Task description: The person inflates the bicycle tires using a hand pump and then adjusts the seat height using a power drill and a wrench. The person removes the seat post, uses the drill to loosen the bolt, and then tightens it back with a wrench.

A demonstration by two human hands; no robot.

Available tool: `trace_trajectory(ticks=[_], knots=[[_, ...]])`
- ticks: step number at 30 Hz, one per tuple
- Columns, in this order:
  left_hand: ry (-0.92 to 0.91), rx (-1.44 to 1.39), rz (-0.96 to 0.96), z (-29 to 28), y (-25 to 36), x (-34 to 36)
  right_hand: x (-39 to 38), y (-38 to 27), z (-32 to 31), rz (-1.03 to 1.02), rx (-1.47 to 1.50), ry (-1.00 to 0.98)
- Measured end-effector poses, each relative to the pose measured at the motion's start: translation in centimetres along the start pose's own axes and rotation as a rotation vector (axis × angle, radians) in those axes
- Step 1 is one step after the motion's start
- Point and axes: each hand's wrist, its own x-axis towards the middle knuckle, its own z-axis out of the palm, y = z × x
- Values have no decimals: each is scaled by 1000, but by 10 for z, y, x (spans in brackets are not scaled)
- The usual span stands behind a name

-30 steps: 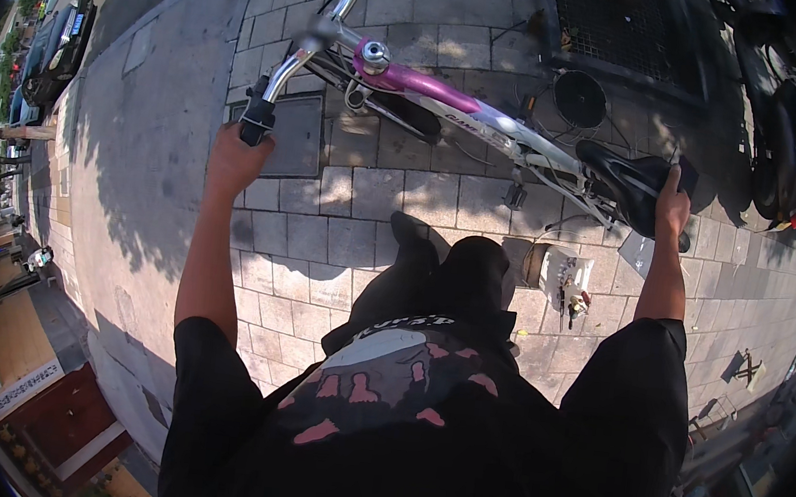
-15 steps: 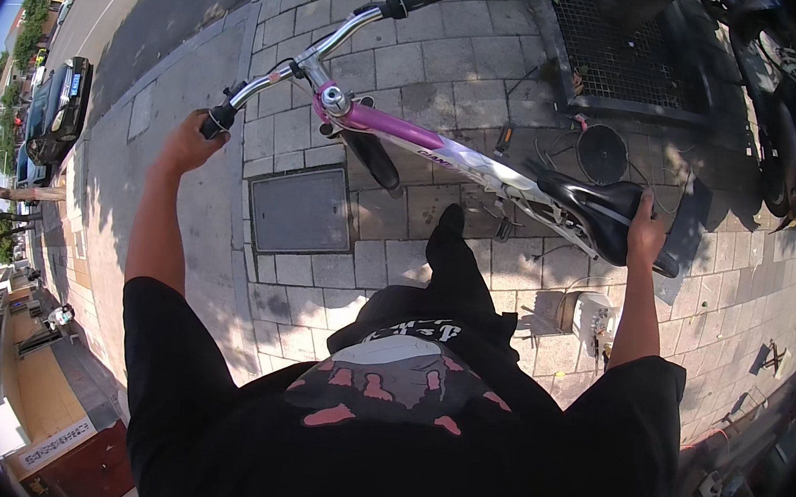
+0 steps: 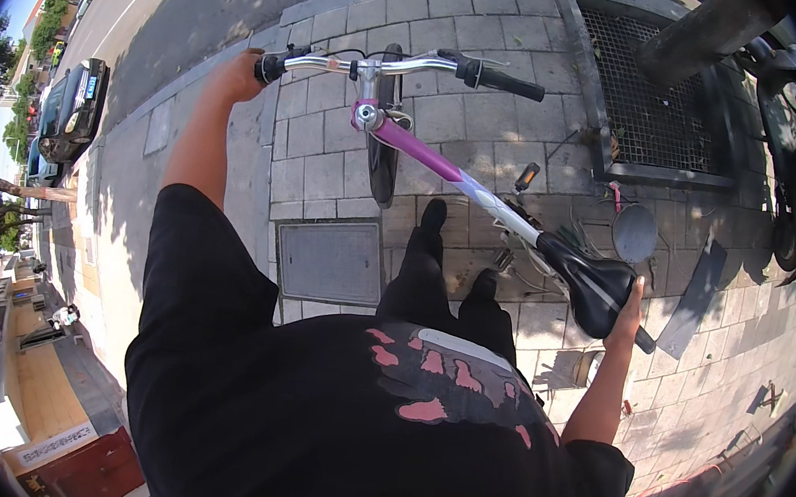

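Note:
A bicycle with a pink-to-white frame [image 3: 418, 151] stands across in front of me. My left hand [image 3: 238, 75], slightly blurred, is closed on the outer end of the left black handlebar grip [image 3: 270, 67]. The silver handlebar [image 3: 417, 64] reaches right to a free grip with a brake lever. Below it the front wheel [image 3: 384, 155] points nearly straight away from me. My right hand [image 3: 627, 318] grips the back of the black saddle [image 3: 590, 286], its fingers partly hidden under the edge. A pedal with an orange reflector [image 3: 527, 177] shows on the far side.
Paving slabs surround a grey metal cover [image 3: 330, 260] near my feet. A grated tree pit with a trunk [image 3: 706, 38] lies at the far right, beside parked two-wheelers [image 3: 795, 164]. A round dark pan-like thing [image 3: 634, 233] sits beyond the saddle. A dark car [image 3: 73, 110] is parked by the road.
The handlebar and front wheel have turned clockwise, with my left hand moving forward. The saddle and my right hand have come nearer to me. My second foot now shows.

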Motion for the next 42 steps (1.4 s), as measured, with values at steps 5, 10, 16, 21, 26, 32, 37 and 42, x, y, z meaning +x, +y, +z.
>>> trace_trajectory(ticks=[5, 10, 16, 21, 26, 32, 37, 42], knots=[[8, 75, 61, -62, 42, 96, -5, -21, 59, 51, -148, 232], [-46, -41, 65, -40, -38, 150, -51, -51, 135, 120, -184, 255], [37, -15, 83, -21, -29, 96, -36, -12, 154, 81, -46, 288], [7, -175, 0, -12, -6, 96, -6, -3, 176, 41, -209, 450], [3, -224, -75, -10, 1, 78, 11, -11, 194, -97, -238, 416], [172, -159, -205, 0, 36, 46, 8, -18, 191, -138, -447, 411], [164, -231, -328, 34, 54, 18, 13, -6, 192, -209, -426, 459], [183, -403, -422, 95, 86, -36, 6, 14, 192, -226, -421, 481]])
